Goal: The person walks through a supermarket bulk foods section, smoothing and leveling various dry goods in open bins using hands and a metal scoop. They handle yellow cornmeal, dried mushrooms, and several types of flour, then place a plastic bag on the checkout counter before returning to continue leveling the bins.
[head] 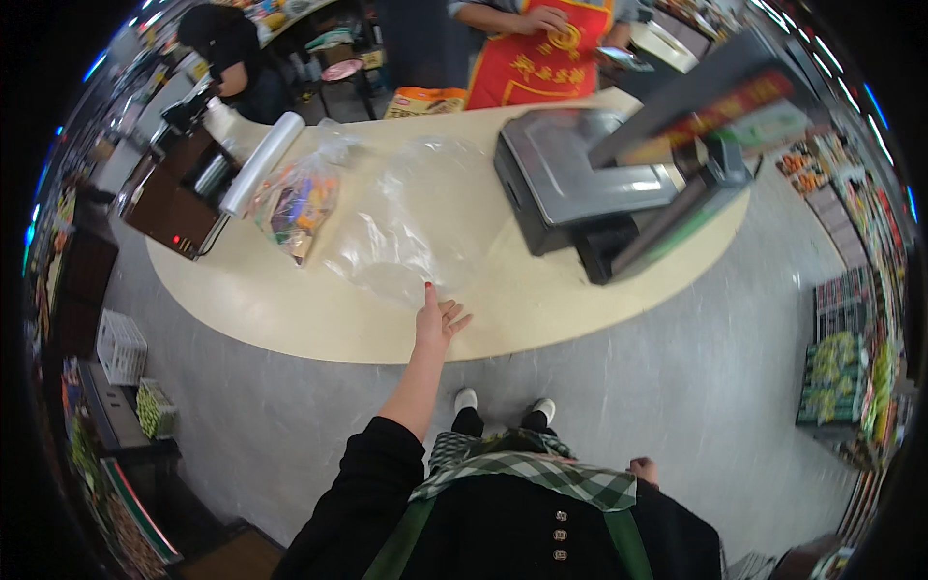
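Observation:
My left hand reaches over the near part of the cream counter, fingers apart, with the thumb tip at the near edge of a flat clear plastic bag. Whether the thumb touches the bag, I cannot tell. Left of that bag lies a tied clear bag of colourful packaged items. A roll of clear plastic lies beside it. My right hand hangs low at my side by the checked apron; its fingers look curled, but what is in them is hidden.
A weighing scale with upright displays stands on the counter's right. At the left end is a brown box-shaped device. A person in a red apron stands across the counter; another person in black bends at the upper left.

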The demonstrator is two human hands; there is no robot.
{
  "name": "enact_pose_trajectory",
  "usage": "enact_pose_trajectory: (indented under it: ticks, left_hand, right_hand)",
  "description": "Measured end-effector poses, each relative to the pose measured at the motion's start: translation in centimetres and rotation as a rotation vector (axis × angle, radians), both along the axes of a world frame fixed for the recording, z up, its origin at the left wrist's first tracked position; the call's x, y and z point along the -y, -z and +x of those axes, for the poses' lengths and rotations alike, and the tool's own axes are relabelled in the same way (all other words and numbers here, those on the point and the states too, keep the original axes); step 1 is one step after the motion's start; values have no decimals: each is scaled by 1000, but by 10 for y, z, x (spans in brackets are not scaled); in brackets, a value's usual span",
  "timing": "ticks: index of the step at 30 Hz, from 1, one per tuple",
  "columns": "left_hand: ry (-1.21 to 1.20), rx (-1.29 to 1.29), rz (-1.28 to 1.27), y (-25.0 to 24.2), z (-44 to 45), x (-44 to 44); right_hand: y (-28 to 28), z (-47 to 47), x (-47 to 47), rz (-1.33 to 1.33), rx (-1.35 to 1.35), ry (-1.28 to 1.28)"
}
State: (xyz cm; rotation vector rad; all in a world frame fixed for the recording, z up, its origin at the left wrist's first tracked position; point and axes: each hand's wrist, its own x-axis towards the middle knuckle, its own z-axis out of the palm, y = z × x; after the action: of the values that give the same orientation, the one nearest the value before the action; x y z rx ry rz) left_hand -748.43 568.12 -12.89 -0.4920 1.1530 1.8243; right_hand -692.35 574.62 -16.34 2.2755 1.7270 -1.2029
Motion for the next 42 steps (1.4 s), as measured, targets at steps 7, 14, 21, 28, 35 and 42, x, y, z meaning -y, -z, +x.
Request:
enact_pose_trajectory:
  ticks: [7, 14, 21, 28, 35, 42]
  left_hand:
    - [377, -90, 298, -76, 97, -27]
    - [545, -116, 470, -102, 228, -90]
    - [972, -276, 347, -64, 361, -157]
    - [1746, -1616, -555, 87, 342, -145]
    - [2116, -1374, -792, 187, 336, -259]
    - [1961, -2083, -146, 118, 623, -614]
  right_hand:
    - [18, 15, 20, 3, -202, 57]
    - [19, 145, 26, 28, -370, 213]
    - [28, 310, 99, 77, -313, 611]
    - [58, 352, 73, 296, -310, 887]
    - [84, 413, 64, 23, -112, 957]
    - [25, 422, 20, 23, -259, 1582]
